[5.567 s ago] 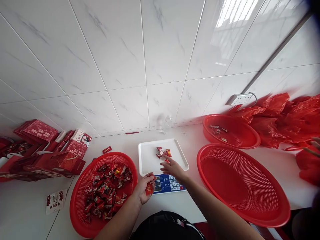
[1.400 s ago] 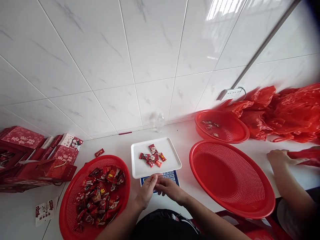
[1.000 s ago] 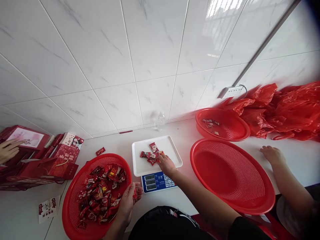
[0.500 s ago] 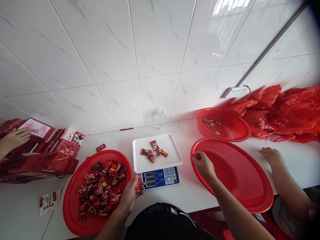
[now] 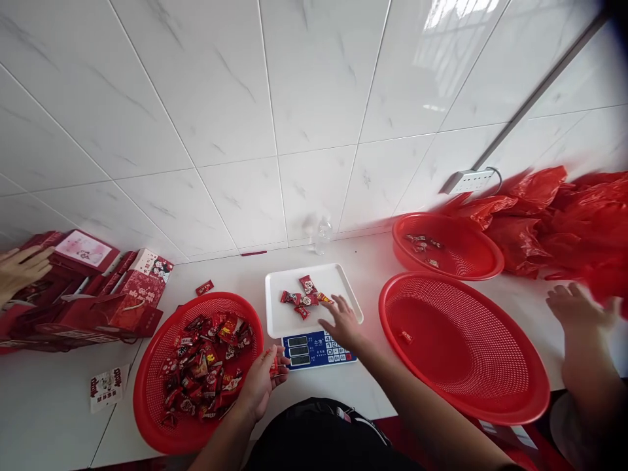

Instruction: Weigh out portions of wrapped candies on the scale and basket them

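Observation:
My left hand hovers at the right rim of a red basket full of wrapped sweets, its fingers curled round a small red sweet. My right hand reaches over the near right corner of the white tray on a blue-faced scale. Its fingers are spread and hold nothing. Several red sweets lie on the tray just beyond the fingertips. A single red sweet lies in the big red basket to the right.
A smaller red basket with a few sweets stands at the back right beside red plastic bags. Another person's hand is at the right. Red gift boxes lie at the left, with another hand on them. A power strip hangs on the tiled wall.
My right hand has come back from the big basket's rim to the tray, leaving one sweet in that basket. The left hand has stayed by the full basket.

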Available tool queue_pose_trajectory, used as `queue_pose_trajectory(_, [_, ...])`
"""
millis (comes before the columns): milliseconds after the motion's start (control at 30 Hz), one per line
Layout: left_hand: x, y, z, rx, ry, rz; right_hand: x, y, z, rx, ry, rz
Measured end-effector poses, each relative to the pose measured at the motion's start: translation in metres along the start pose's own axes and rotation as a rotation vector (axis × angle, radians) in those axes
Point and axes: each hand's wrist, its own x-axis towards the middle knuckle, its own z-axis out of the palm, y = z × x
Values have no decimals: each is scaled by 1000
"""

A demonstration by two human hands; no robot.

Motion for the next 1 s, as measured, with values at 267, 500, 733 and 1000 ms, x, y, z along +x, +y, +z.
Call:
queue_pose_trajectory(267, [-12,-5,-12,-36,53,25,34,-50,21,-152,-170,51])
queue_pose_trajectory(500, [-13,-9,-13,-46,76,15,37,-42,20,-206,-138,-56])
queue_pose_trajectory(733, [-12,-4,-6,-16,33,31,43,-44,14,-116,-217,-89])
queue_pose_trajectory(1000, [-10,-8,-7,-16,26,22,56,-35,13,47,-222,-30])
